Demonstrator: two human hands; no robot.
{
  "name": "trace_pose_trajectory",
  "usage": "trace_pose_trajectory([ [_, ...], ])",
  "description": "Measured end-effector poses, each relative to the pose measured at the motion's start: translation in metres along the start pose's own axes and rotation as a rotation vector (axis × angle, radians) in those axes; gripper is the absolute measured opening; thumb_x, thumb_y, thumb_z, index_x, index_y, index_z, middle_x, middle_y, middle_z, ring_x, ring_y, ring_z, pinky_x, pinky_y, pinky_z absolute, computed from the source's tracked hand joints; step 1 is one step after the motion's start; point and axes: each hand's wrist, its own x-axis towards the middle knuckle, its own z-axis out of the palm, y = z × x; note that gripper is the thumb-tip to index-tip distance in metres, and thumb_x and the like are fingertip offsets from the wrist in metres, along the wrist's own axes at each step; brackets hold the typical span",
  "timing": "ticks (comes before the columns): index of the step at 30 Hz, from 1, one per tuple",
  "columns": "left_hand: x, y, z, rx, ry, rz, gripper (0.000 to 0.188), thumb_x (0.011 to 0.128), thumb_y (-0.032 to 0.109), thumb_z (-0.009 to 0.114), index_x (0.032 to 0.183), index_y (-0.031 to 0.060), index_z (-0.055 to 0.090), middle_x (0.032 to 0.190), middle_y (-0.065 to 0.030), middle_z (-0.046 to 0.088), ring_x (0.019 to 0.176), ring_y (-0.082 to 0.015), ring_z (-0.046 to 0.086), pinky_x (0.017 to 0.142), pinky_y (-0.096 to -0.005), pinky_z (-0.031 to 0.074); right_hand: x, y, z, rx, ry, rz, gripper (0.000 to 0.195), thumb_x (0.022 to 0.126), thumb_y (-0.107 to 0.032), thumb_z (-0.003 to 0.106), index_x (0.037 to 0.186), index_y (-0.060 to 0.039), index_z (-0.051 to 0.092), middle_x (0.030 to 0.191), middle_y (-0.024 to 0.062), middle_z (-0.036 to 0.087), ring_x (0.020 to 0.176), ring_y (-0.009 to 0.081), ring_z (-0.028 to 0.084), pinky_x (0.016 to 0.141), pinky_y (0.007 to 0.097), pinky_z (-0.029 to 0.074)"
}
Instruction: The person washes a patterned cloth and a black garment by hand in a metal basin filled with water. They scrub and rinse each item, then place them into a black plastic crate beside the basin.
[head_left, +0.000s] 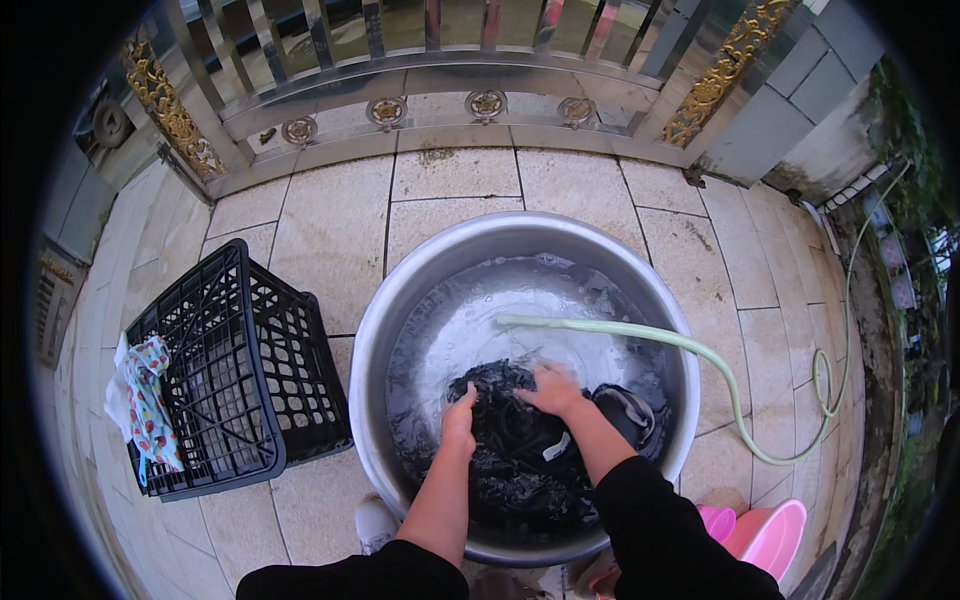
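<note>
A large round metal basin (362, 352) stands before me, holding water and a bunched wet black garment (517, 442) with a small white label (556, 447). My left hand (459, 421) presses against the garment's left side, thumb up; its other fingers are mostly hidden. At the upper right of the cloth, my right hand (553, 388) is blurred, with its thumb spread away from the fingers. Beside it lies another dark fabric piece with a grey edge (634, 409). A pale green hose (637, 328) crosses the basin's right rim, its end over the water.
Left of the basin is a black plastic crate (262, 360) with a patterned cloth (150, 401) draped on it. Pink basins (772, 536) stand at lower right. The hose loops across the tiled floor (330, 225). A metal gate (450, 139) closes off the far side.
</note>
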Motion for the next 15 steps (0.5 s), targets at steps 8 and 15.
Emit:
trace_pose_trajectory([
  [8,-0.028,0.04,0.041,-0.089,-0.067,0.116,0.031,0.08,0.026,0.06,0.1,0.0025,0.056,0.083,-0.006,0.06,0.071,-0.0193,0.057,0.068,-0.0322,0.047,-0.057,-0.055,0.0,0.734,0.301,-0.126,0.05,0.073,-0.04,0.062,0.105,-0.0018,0.056,0.092,0.0205,0.06,0.091,0.0303,0.058,0.082,0.0345,0.043],
  [15,-0.088,0.059,0.059,-0.024,-0.491,-0.081,0.034,0.076,0.031,0.064,0.093,0.002,0.058,0.082,-0.0073,0.061,0.07,-0.0188,0.06,0.065,-0.0299,0.049,-0.032,-0.03,-0.026,1.39,0.203,0.043,0.062,0.073,-0.043,0.064,0.114,-0.0011,0.042,0.105,0.0134,0.053,0.093,0.0207,0.052,0.079,0.0312,0.041],
])
